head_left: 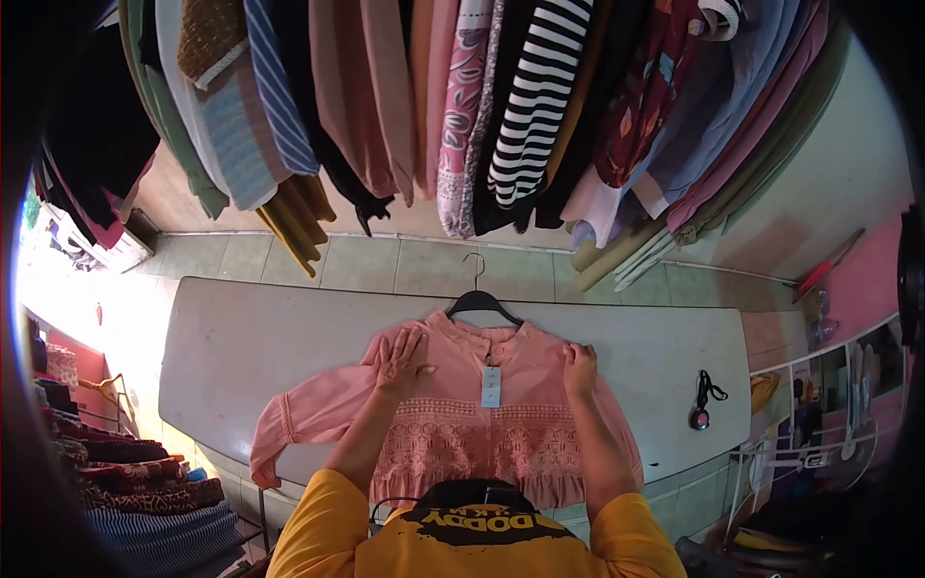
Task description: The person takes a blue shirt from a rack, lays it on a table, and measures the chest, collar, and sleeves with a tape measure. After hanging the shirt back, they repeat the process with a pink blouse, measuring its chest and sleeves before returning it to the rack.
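Left of the pink blouse [453, 361], above its outstretched sleeve [313, 409], a hand could pass over the tabletop [251, 332]. Another lane runs right of the blouse, up to the black-corded object [700, 416]. Beyond the blouse's collar, the hanger [479, 305] juts past the tabletop's far edge; farther on, hanging clothes [540, 96] form a wide barrier.

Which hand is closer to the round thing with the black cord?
Your right hand: it is at the pink blouse's near shoulder, just left of the corded item. Your left hand lies flat at the far shoulder, beyond the tag.
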`<action>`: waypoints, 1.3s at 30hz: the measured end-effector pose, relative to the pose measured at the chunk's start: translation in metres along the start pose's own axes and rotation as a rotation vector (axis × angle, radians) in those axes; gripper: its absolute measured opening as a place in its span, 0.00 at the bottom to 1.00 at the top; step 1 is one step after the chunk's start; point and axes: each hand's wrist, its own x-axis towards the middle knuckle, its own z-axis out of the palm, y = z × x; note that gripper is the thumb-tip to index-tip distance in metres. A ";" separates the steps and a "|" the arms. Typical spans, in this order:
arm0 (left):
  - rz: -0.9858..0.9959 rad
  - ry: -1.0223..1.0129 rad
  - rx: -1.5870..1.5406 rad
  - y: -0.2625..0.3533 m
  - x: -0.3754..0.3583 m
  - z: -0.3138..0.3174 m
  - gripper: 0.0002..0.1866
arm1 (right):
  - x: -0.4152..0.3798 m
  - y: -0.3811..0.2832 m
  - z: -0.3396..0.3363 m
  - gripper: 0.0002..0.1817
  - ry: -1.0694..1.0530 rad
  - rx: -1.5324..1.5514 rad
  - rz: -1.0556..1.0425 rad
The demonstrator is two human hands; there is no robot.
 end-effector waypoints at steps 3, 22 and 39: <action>0.052 -0.013 -0.032 -0.009 0.007 -0.002 0.31 | 0.008 -0.004 -0.003 0.09 0.018 -0.024 0.071; -0.431 0.087 -0.286 -0.048 -0.019 -0.006 0.16 | 0.016 -0.006 0.008 0.09 0.022 0.279 -0.163; -0.330 0.176 -0.262 -0.070 -0.029 -0.020 0.07 | 0.048 -0.081 0.049 0.14 -0.136 -0.220 -0.268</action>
